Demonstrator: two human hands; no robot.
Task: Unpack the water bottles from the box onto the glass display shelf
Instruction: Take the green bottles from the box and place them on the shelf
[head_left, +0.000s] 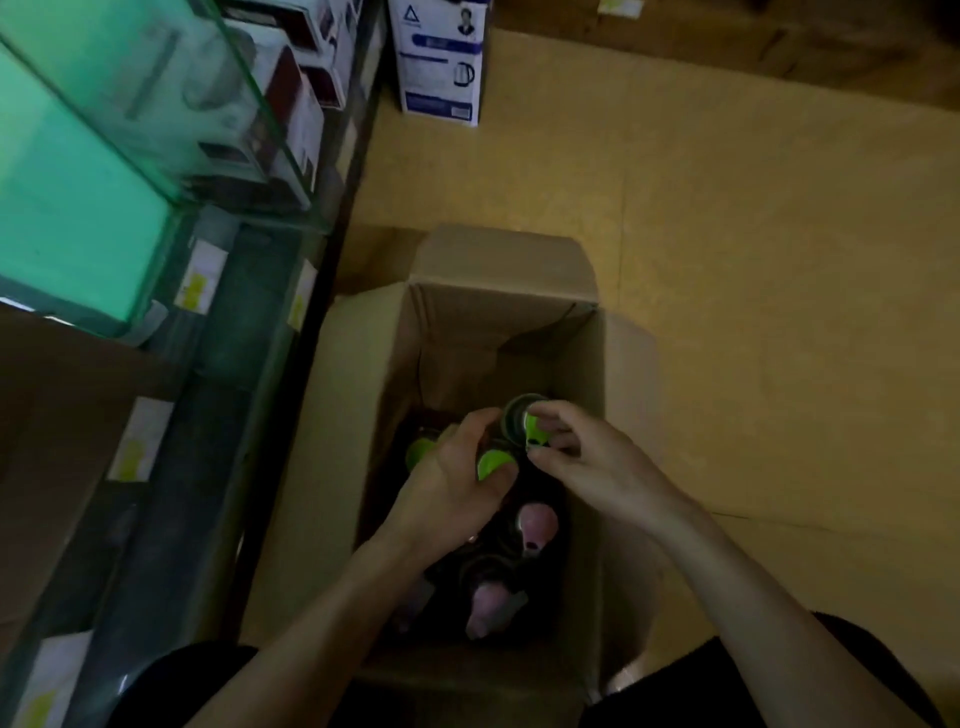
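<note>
My left hand (452, 480) curls round a green-capped bottle (492, 464) and my right hand (592, 467) pinches the second bottle (521, 418) by its lid. Both sit deep in the box (589, 364) (only tops reachable). The glass shelf (104, 171) is up left.

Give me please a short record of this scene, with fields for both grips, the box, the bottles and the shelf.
left grip: curled round the near green cap, inside the box
right grip: pinches the far green cap
box: cardboard, open, on the floor
pink bottles: in the box, nearer the person
glass shelf: left of the box
task state: no bottle lifted out yet
</note>
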